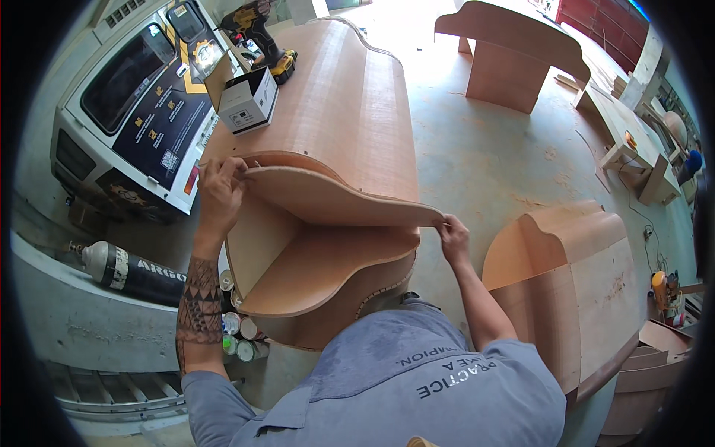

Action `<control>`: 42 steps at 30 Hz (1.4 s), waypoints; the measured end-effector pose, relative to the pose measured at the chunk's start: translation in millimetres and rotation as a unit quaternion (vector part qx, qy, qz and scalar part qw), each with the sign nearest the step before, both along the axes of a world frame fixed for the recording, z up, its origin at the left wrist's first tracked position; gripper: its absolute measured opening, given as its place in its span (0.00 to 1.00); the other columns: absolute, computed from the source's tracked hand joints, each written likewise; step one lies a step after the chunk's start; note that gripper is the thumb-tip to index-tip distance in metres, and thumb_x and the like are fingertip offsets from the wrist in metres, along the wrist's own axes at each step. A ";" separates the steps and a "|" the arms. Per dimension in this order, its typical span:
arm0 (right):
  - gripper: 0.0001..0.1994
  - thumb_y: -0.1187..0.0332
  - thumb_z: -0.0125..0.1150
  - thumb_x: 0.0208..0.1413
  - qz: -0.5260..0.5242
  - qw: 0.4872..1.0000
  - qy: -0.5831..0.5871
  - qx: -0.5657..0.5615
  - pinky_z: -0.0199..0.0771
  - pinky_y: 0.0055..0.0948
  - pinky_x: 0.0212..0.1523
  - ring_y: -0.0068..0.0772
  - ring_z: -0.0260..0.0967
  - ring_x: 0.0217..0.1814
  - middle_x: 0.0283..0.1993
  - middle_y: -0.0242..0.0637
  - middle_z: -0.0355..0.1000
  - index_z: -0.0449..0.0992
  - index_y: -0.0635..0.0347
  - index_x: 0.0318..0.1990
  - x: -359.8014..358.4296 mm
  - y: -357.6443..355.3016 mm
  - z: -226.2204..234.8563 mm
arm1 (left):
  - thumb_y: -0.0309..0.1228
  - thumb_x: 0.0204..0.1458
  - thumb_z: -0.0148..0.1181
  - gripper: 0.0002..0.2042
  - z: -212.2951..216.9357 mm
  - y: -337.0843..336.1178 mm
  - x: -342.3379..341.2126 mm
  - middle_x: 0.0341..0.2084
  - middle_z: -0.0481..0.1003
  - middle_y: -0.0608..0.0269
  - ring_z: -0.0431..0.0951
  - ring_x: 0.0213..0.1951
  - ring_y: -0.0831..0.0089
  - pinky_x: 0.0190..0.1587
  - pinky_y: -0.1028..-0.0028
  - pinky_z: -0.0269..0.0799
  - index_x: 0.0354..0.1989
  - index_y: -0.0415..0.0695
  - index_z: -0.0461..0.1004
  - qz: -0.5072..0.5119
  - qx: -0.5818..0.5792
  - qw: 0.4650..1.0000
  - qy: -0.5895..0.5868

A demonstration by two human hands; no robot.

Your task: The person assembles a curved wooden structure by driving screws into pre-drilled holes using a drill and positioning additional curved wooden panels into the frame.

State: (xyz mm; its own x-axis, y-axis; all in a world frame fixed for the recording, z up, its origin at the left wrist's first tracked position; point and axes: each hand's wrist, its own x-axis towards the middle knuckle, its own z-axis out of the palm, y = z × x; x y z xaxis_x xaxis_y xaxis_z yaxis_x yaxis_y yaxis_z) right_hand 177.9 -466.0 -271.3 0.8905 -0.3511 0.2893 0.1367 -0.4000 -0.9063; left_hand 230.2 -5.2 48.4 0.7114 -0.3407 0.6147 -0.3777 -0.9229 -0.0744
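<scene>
A person holds one wavy wooden panel (335, 195) with two bare hands. The panel is at the middle of the scene, at the near end of a big curved wooden body (335, 97), and its upper edge runs close to the rim of this body, with a narrow gap on the left part. The left hand (222, 185) is bent around the left end of the panel and grasps it. The right hand (453, 237) pinches the right tip of the panel between thumb and fingers. Just on the near side of the panel there is an open wooden hollow with a wavy shelf (320, 261) inside.

On top of the big body, at the far left, an open white box (249, 104) stands beside a yellow and black cordless drill (261, 37). Farther left is a van (141, 112), and nearer than it lies a gas cylinder (123, 266). To the right, on the floor (462, 164), stands another curved wooden piece (596, 298), well apart from the panel
</scene>
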 end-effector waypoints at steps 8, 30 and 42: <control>0.12 0.72 0.71 0.62 -0.003 0.974 -0.175 -0.141 0.78 0.39 0.47 0.45 0.77 0.45 0.40 0.43 0.76 0.69 0.59 0.44 -145.7 -55.8 57.2 | 0.20 0.57 0.67 0.15 65.9 -63.0 -63.7 0.46 0.76 0.60 0.81 0.36 0.72 0.38 0.73 0.77 0.50 0.43 0.71 -0.185 -0.220 0.942 0.173; 0.45 0.62 0.84 0.42 0.055 0.952 -0.256 -0.161 0.59 0.58 0.73 0.63 0.54 0.72 0.68 0.56 0.56 0.60 0.57 0.65 -98.2 79.3 110.4 | 0.22 0.64 0.60 0.26 173.3 -239.9 -7.4 0.54 0.80 0.50 0.82 0.51 0.73 0.54 0.76 0.78 0.70 0.34 0.63 -0.420 -0.396 0.806 0.134; 0.30 0.67 0.70 0.62 0.058 0.961 -0.203 -0.177 0.71 0.45 0.62 0.47 0.72 0.60 0.57 0.49 0.74 0.64 0.62 0.68 -0.7 22.1 251.1 | 0.21 0.64 0.57 0.17 145.9 -167.7 -15.8 0.44 0.86 0.60 0.84 0.48 0.74 0.53 0.71 0.80 0.59 0.47 0.80 -0.433 -0.211 0.859 0.172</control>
State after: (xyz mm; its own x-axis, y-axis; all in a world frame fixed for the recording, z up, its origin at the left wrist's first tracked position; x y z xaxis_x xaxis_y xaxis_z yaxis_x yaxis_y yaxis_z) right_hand 177.2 -444.0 -20.3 0.7062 -0.0718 0.7044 0.5121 -0.6351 -0.5782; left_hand 214.5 -172.9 194.3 0.4679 -0.6318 0.6180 -0.8691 -0.2019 0.4515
